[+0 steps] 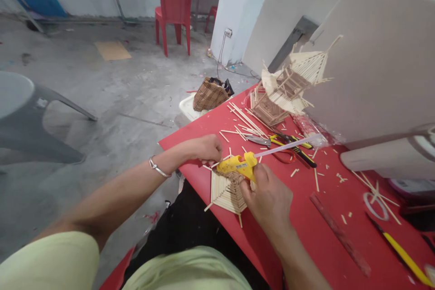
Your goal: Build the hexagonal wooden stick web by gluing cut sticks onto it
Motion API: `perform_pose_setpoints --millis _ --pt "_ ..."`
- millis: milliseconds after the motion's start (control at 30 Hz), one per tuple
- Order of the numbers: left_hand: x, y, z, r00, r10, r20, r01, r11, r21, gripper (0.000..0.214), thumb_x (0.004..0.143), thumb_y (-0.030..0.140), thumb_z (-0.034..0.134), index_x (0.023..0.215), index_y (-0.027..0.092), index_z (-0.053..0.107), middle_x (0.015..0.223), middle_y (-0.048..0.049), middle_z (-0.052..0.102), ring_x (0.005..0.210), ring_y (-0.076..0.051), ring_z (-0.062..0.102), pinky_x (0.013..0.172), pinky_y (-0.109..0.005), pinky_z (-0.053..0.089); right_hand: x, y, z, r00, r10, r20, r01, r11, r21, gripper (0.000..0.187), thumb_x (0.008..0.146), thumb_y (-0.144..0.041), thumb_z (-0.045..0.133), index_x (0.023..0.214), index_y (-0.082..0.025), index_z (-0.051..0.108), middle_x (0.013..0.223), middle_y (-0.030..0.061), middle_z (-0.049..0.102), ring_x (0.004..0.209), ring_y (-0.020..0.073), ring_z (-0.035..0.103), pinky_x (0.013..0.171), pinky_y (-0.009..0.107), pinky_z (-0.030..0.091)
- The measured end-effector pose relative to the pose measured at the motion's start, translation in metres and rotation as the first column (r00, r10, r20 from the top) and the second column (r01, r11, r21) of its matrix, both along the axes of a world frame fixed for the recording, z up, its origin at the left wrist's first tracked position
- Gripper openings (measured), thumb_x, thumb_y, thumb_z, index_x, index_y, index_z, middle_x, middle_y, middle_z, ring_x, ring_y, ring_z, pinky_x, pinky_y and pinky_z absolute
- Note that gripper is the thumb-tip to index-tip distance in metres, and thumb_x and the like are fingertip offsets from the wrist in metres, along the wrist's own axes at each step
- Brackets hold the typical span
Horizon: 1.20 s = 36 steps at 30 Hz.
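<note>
My right hand (pixel 268 195) is wrapped round the handle of a yellow glue gun (pixel 236 164), with a long clear glue stick (pixel 288 146) poking out of its back end. The gun's nozzle points left, over the upper left edge of a web-shaped panel of thin wooden sticks (pixel 226 194) on the red table. Close to the nozzle, my left hand (pixel 207 148) has its fingers curled together at the panel's far edge. Whatever those fingers pinch is too small or hidden to make out. Part of the panel lies behind the glue gun and my right hand.
A pagoda-like stick model (pixel 285 84) stands at the table's far corner. Loose sticks (pixel 246 120), pliers (pixel 258 140), a reddish strip (pixel 340 233), a tape ring (pixel 375 206) and a yellow cutter (pixel 404 253) lie on the red table (pixel 299 217). A plaid bag (pixel 210 94) sits beyond the edge.
</note>
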<state>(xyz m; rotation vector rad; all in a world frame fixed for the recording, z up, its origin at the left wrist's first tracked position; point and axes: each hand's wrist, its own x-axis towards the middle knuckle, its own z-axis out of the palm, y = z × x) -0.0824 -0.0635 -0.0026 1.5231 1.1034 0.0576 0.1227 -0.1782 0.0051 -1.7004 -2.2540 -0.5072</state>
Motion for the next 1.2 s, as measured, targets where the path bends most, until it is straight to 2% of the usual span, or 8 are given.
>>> perform_pose_setpoints --millis 633,933,1200 --pt "0.0006 0.0004 -0.0007 1.0 -0.003 -0.013 0.004 0.999 0.039 0.012 0.063 0.01 0.056 0.053 0.016 0.06 0.044 0.0019 0.054 0.036 -0.009 0.043 0.037 -0.022 0.035 0.0014 0.0011 -0.003 1.0 0.004 0.006 -0.004 1.0 0.027 0.019 0.088 -0.024 0.052 0.1 -0.016 0.064 0.074 0.0004 0.059 0.061 0.0148 0.05 0.054 0.031 0.019" --pt "0.0 0.0 0.0002 1.0 0.005 -0.009 -0.005 0.998 0.065 0.013 0.064 0.014 0.058 0.052 0.016 0.059 0.044 0.0016 0.052 0.038 -0.009 0.042 0.039 -0.022 0.032 0.004 0.0006 -0.0027 1.0 0.023 -0.008 -0.023 0.999 0.048 0.03 0.094 -0.039 0.052 0.106 -0.014 0.064 0.08 0.0035 0.063 0.068 0.0168 0.057 0.055 0.03 0.026" --pt "0.0009 0.0005 0.0018 1.0 0.004 -0.024 -0.002 0.998 0.062 0.012 0.064 0.014 0.058 0.052 0.016 0.06 0.045 0.001 0.053 0.038 -0.009 0.042 0.04 -0.023 0.031 0.0041 0.0004 -0.0005 0.999 0.028 -0.034 -0.027 0.998 0.052 0.033 0.096 -0.043 0.052 0.106 -0.014 0.064 0.078 0.0032 0.064 0.067 0.0169 0.059 0.054 0.03 0.028"
